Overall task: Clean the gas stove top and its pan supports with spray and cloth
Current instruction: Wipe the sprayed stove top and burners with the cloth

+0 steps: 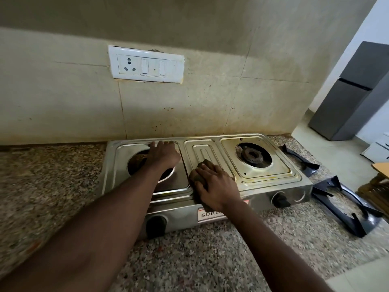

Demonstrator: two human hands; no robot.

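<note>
Brown cloth (207, 165) is grasped by the right hand (214, 186) on the gas stove (263, 171) middle panel, left hand (163, 153) laid flat, grip released, over the left burner (136, 163).

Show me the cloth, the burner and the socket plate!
cloth (207, 164), head view, its uncovered far end.
burner (245, 154), head view, left side of its ring.
socket plate (145, 64), head view, its middle.
</note>
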